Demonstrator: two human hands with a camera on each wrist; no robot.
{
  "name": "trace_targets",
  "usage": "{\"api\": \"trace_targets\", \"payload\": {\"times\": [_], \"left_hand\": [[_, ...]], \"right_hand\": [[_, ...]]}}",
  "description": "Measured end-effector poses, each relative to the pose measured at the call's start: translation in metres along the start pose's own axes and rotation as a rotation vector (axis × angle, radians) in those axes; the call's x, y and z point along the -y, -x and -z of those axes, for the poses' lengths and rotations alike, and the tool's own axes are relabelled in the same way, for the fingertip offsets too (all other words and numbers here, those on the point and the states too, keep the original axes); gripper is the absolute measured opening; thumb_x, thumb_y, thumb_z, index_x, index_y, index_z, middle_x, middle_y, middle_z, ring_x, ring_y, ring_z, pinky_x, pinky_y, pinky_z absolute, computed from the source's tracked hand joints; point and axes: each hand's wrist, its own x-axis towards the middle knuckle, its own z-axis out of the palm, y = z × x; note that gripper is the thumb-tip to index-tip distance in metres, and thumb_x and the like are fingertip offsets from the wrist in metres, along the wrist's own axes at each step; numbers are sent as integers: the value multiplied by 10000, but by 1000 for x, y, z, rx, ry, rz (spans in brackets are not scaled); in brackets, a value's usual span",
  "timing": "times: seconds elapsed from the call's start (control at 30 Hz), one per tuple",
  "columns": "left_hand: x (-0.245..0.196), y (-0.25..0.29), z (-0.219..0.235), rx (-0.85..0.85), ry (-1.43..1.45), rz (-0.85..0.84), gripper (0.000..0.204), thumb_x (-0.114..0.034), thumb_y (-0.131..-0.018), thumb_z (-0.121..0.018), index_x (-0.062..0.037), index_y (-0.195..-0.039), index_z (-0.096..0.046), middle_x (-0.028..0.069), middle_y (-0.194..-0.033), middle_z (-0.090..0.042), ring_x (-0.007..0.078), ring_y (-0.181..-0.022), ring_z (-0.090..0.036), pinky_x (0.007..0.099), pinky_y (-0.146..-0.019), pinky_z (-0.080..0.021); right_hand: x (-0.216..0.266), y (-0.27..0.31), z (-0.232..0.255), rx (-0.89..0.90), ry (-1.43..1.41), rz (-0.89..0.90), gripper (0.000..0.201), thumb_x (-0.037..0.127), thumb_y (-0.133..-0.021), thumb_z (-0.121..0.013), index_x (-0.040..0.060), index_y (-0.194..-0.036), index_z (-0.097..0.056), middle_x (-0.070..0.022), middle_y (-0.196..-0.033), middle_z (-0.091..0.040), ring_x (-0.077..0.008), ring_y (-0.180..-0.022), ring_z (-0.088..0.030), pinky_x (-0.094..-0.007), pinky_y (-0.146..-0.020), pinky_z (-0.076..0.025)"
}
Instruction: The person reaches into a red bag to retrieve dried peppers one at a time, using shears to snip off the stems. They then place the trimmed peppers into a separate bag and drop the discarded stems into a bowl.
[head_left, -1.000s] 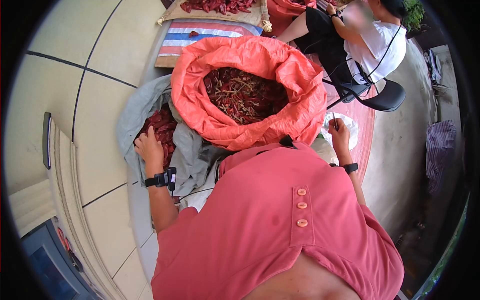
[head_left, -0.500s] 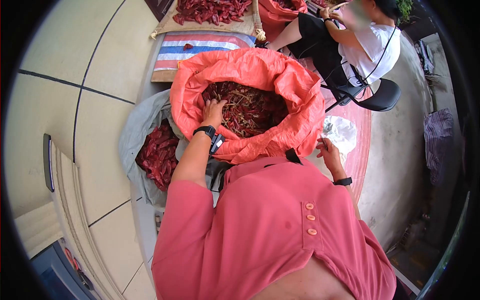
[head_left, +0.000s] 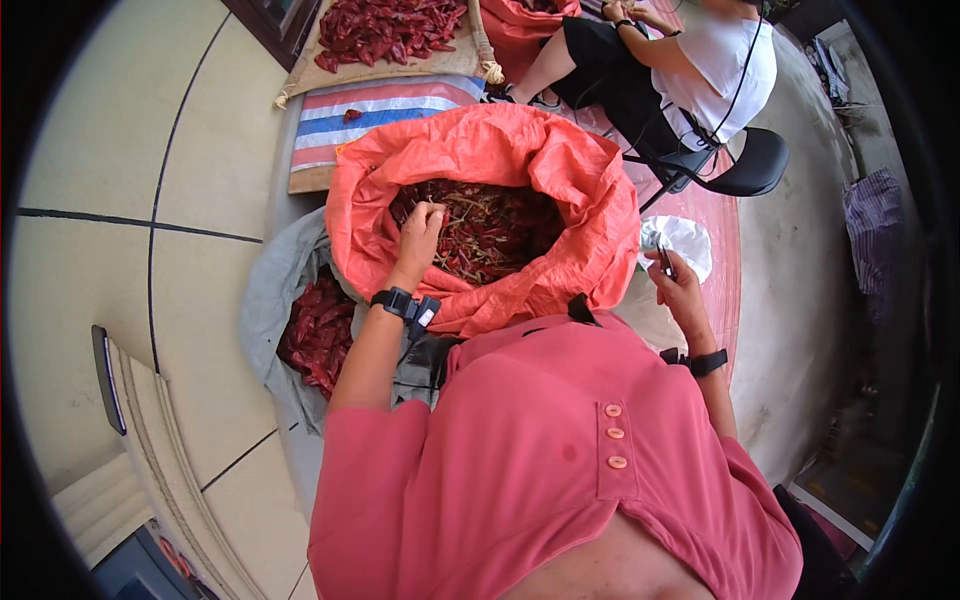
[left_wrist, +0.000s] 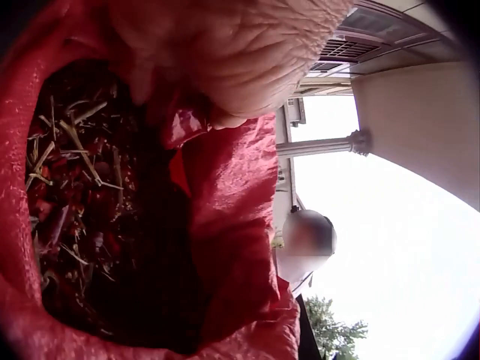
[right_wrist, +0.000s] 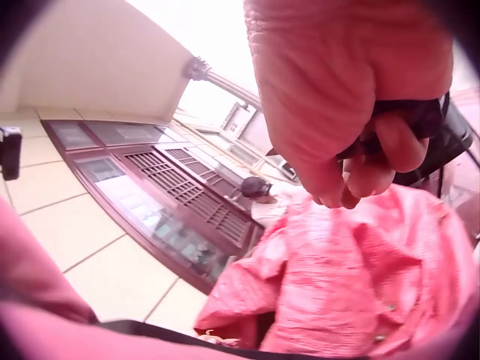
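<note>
My left hand (head_left: pixel 422 240) is over the mouth of the big red woven sack (head_left: pixel 480 135), fingers curled. In the left wrist view it holds a shiny dried red chili (left_wrist: pixel 185 126) close to the sack's inner wall. Inside the sack lie dried chilies and pale stems (head_left: pixel 487 225). My right hand (head_left: pixel 684 290) is off the sack's right side, gripping a small black-handled tool (head_left: pixel 666 262). The right wrist view shows fingers curled round its black handle (right_wrist: pixel 409 116); its working end is hidden there.
A grey sack of red chilies (head_left: pixel 318 330) stands left of the red one. Beyond are a striped sheet (head_left: pixel 375 118) and a mat (head_left: pixel 400 72) heaped with chilies. A person (head_left: pixel 705 75) sits on a black chair at the upper right. A white plastic bag (head_left: pixel 690 245) lies near my right hand.
My left hand moved from the grey sack's chilies to the red sack, then lifted slightly with its fingers drawn together. My right hand stays at the right, still holding the black-handled tool.
</note>
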Motion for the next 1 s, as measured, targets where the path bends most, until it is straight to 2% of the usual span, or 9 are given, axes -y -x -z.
{"api": "trace_targets", "payload": {"times": [0.2, 0.27, 0.33, 0.47, 0.57, 0.67, 0.77, 0.87, 1.0], "left_hand": [[-84, 22, 12, 60, 294, -21, 225, -200, -996, -469, -12, -1105, -530, 70, -869, -624, 116, -825, -586, 245, -764, -458], [-122, 33, 17, 67, 313, 9, 240, -179, -985, -493, -11, -1155, -493, 78, -875, -623, 117, -836, -588, 238, -761, -463], [-143, 39, 10, 9, 286, -30, 345, -84, -901, -600, -22, -1191, -423, 151, -885, -633, 232, -826, -637, 330, -741, -489], [-158, 47, -1, -51, 230, -206, 452, -28, -845, -646, -19, -1177, -340, 181, -963, -606, 283, -895, -633, 350, -781, -494], [-171, 53, -1, -53, 216, -159, 441, -17, -872, -625, -13, -1192, -323, 145, -1030, -580, 210, -972, -601, 310, -810, -483], [-170, 58, -12, -95, 328, -42, 322, -42, -867, -636, 1, -1113, -434, 139, -898, -617, 222, -797, -637, 325, -702, -500], [-184, 61, -8, -58, 218, -2, 180, -92, -914, -590, 2, -1035, -494, 94, -864, -602, 172, -741, -608, 286, -662, -487], [-189, 61, -14, 62, 268, 68, 139, -139, -966, -518, -2, -989, -516, 51, -820, -574, 123, -720, -563, 256, -647, -466], [-186, 61, -29, 245, 646, 154, 175, -160, -994, -454, -2, -965, -523, 30, -757, -547, 104, -690, -527, 270, -638, -456]], "right_hand": [[95, -32, -62, 360, 7, 155, 213, 163, -887, -621, 55, -1069, -639, 54, -786, -542, -24, -561, -422, -192, -488, -352], [102, -47, -92, 488, -49, 284, 210, 178, -891, -636, 52, -1058, -645, 55, -783, -556, -26, -542, -405, -197, -474, -333], [108, -56, -119, 584, -126, 230, 194, 185, -889, -649, 61, -1038, -651, 56, -751, -553, -30, -522, -393, -198, -461, -306], [126, -48, -140, 741, -374, -19, 164, 182, -880, -671, 89, -1014, -656, 57, -687, -538, -34, -491, -379, -197, -444, -259], [117, -48, -144, 750, -453, -6, 133, 176, -871, -681, 103, -978, -651, 60, -671, -527, -29, -490, -375, -193, -440, -234], [114, -48, -141, 770, -469, 35, 90, 153, -874, -675, 109, -945, -640, 64, -682, -538, -21, -503, -389, -185, -446, -250], [116, -42, -139, 643, -351, 288, 46, 115, -890, -641, 78, -890, -613, 21, -713, -558, -64, -536, -474, -202, -469, -346], [102, -51, -147, 253, 13, 1111, 60, 84, -904, -604, 33, -891, -575, -46, -759, -567, -123, -601, -564, -235, -533, -451], [108, -31, -128, 394, 22, 753, 84, 69, -915, -570, 10, -947, -519, -86, -786, -561, -155, -670, -609, -265, -594, -496]]}}
